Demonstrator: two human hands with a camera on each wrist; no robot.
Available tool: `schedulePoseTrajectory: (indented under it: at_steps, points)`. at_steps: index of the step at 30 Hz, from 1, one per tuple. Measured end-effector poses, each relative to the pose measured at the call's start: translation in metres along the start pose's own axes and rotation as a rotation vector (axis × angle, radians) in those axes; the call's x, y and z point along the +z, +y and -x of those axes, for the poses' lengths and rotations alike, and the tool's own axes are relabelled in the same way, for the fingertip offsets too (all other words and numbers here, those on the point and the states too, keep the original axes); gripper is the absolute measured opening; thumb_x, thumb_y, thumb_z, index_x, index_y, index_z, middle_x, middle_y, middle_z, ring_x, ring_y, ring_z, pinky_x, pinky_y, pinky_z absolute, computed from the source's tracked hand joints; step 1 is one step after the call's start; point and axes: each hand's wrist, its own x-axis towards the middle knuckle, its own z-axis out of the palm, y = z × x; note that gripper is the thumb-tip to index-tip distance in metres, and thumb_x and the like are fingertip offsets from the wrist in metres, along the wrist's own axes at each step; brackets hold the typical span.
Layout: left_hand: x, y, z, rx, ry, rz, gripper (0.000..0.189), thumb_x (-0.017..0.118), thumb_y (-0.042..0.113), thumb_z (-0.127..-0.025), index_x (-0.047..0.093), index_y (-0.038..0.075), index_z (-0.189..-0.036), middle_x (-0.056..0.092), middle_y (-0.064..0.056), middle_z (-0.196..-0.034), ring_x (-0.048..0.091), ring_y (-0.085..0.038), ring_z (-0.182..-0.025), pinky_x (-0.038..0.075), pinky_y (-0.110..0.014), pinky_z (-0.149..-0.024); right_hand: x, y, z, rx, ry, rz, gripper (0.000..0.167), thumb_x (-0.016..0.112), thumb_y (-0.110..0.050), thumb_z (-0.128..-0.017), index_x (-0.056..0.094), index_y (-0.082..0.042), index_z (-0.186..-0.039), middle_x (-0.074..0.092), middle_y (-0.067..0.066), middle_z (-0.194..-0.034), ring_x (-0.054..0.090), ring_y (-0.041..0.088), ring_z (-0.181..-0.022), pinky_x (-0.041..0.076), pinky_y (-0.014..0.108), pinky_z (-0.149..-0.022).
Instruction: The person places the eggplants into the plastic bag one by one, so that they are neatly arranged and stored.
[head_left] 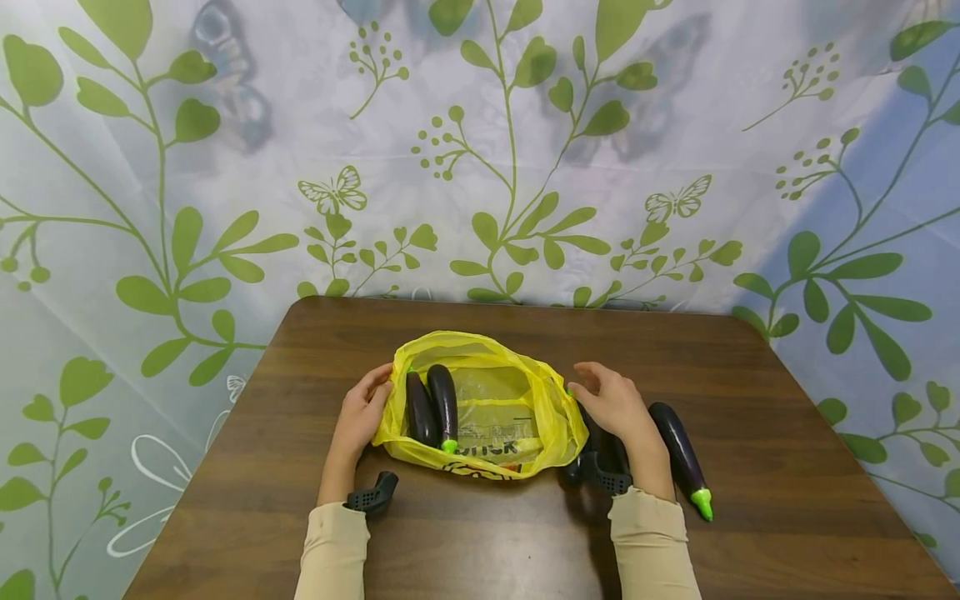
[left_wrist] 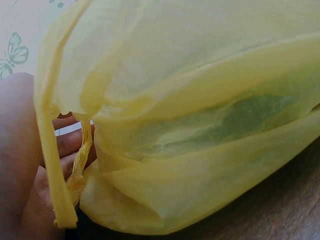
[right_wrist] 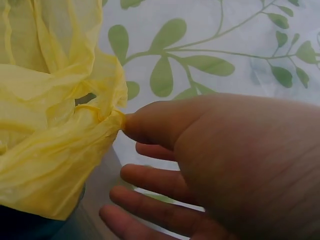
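Observation:
A yellow plastic bag (head_left: 555, 417) stands on the table with its mouth open upward. Inside its left half lie two eggplants, one eggplant (head_left: 422, 412) beside another eggplant (head_left: 444, 404) with a bright green stem end. My left hand (head_left: 363, 412) grips the bag's left edge, its fingers behind the handle strap (left_wrist: 57, 175). At the opposite edge, my right hand (head_left: 611, 404) touches the bag with the thumb tip (right_wrist: 142, 122), the other fingers spread and loose. More dark eggplant shapes lie partly hidden under the right hand and wrist.
A separate eggplant (head_left: 678, 450) lies right of the right forearm, green end toward me. The brown wooden table (head_left: 487, 533) reaches back to a wall covering (head_left: 420, 250) patterned with leaves and butterflies. Black wrist mounts (head_left: 372, 493) sit on both wrists.

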Motion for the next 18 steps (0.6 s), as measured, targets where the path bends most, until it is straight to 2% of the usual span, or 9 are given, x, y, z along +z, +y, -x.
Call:
schedulePoseTrajectory:
  at_steps: [18]
  points:
    - [-0.0009,0.002,-0.0006,-0.006,-0.006,0.005,0.041,0.05,0.024,-0.109,0.054,0.015,-0.15,0.055,-0.014,-0.151,0.052,-0.031,-0.138,0.04,-0.051,-0.113,0.0089,0.0036,-0.0003,0.055,-0.099,-0.016,0.049,0.062,-0.02,-0.101,0.055,0.003,-0.143,0.059,0.026,-0.141,0.06,0.043,-0.126,0.051,0.056,-0.101]
